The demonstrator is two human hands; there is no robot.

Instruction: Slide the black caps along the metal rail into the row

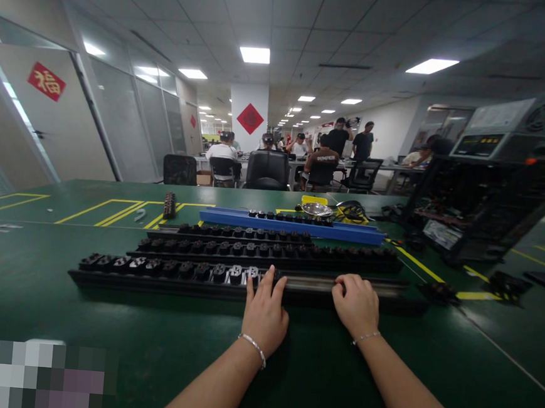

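Nearest to me on the table lies a long black channel rail (162, 285), running left to right. A row of small black round slotted parts (168, 269) fills its left and middle stretch; several have shiny tops. My left hand (266, 313) rests with fingers stretched and apart over the end of that row, its fingertips touching the parts and the rail. Farther right, my right hand (357, 305) is at the rail's bare stretch (311, 283). Its fingers are curled with thumb and forefinger close together, and what is between them, if anything, is hidden.
Behind lie more black rails with parts (250, 250) and a blue rail (294, 226). A metal bowl (318, 210) stands beyond it. An open black machine frame (471, 201) stands right. A short stack of parts (169, 205) is at the back left. People sit in the background.
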